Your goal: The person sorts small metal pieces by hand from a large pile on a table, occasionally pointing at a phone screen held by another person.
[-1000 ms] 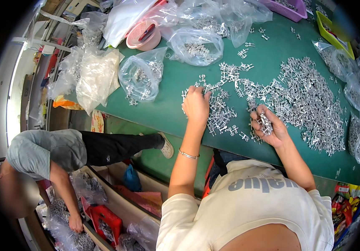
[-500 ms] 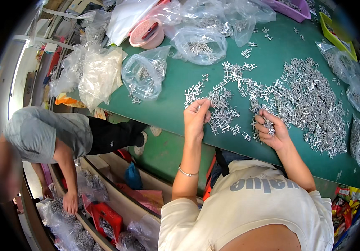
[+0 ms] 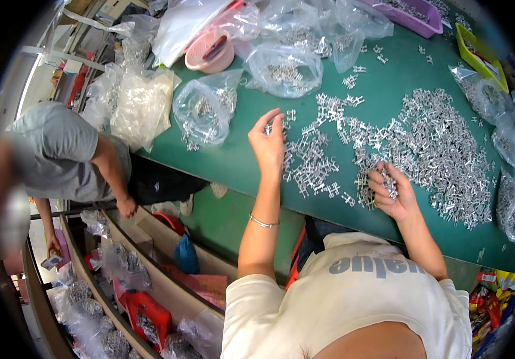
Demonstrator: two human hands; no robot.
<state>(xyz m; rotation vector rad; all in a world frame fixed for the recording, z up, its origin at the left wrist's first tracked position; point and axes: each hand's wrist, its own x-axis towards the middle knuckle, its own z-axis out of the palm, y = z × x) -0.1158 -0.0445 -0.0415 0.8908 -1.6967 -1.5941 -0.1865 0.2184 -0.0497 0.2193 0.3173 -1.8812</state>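
Observation:
Small silver metal parts with pronged ends lie in a large heap (image 3: 443,149) on the right of the green table (image 3: 245,161). A smaller group of them (image 3: 310,157) is spread between my hands. My left hand (image 3: 267,142) is raised just left of that group, thumb and fingers apart; some metal shows in the gap, seemingly lying on the table behind. Curled at the lower left edge of the heap, my right hand (image 3: 396,194) has several small metal parts (image 3: 388,184) cupped in its fingers.
Clear bags of metal parts (image 3: 206,110) stand along the far left of the table, beside a pink basket (image 3: 209,54). A purple tray (image 3: 410,18) and a green tray (image 3: 479,57) sit at the far right. Another person (image 3: 66,152) bends over bins of bagged parts at left.
My left hand has moved away from me and slightly left, and its pinch has opened. My right hand stays near the heap with its parts. The other person has shifted and lifted one hand.

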